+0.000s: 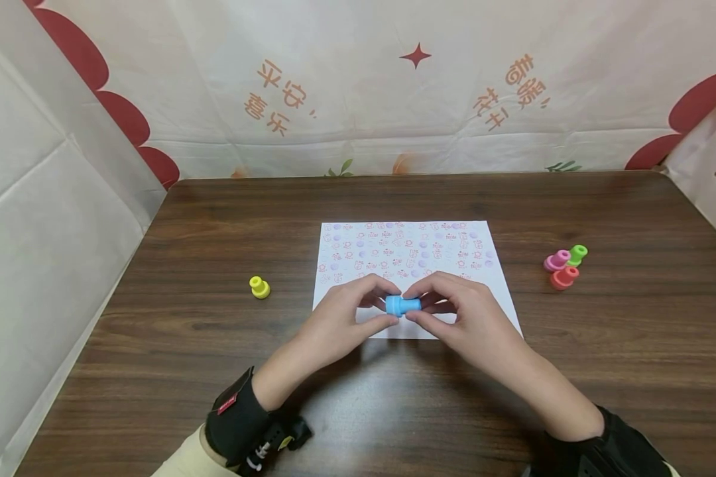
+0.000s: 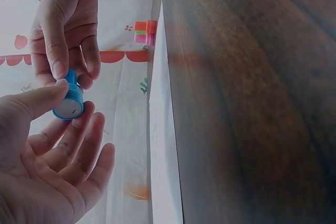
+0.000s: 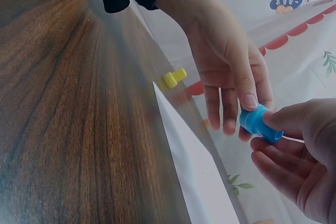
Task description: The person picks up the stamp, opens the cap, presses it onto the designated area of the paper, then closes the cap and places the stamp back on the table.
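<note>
A small blue stamp lies sideways in the air over the paper, held between both hands. Thumb and fingertips of my left hand pinch its wide end. The narrow handle end is pinched by my right hand. In the left wrist view the wide end of the blue stamp shows a pale round face. Beneath the hands is a white sheet of paper with rows of small pink and purple prints on its far part; the hands cover some of its near part.
A yellow stamp stands on the brown table left of the paper. To the right, a pink stamp, a green stamp and a red stamp stand close together. A printed white cloth hangs behind the table.
</note>
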The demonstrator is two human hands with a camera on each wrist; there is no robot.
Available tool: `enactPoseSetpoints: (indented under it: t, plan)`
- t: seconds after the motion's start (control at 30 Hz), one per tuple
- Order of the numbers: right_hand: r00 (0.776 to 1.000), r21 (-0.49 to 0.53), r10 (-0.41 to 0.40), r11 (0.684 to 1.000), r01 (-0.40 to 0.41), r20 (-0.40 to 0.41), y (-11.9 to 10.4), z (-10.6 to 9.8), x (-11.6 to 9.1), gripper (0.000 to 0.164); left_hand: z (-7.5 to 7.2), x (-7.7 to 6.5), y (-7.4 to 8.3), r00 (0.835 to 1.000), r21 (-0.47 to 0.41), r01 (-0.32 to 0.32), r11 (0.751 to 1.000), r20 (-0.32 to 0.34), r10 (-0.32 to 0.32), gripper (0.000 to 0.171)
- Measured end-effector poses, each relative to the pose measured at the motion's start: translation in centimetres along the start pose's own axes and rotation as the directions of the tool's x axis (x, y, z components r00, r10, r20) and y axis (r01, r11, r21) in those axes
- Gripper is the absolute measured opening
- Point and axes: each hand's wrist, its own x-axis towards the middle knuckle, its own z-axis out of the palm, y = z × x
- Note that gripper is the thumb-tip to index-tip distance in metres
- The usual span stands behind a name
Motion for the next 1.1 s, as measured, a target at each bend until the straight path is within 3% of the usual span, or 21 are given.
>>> enactPoseSetpoints:
  t: [0.63,1.1]
  plan:
    - [0.998,0.003,0.062,0.998,-0.062,0.02,0.04,-0.05,-0.1,0.022,0.09,0.05,0.01,0.999,-0.017,0.014,1.0,-0.034,-0.014,0.024]
    - [0.999,0.009,0.045,0.999,-0.045,-0.011,0.24,-0.1,-0.33,0.02,0.03,0.08,0.35,0.997,0.014,0.045,0.999,-0.063,-0.044,0.022]
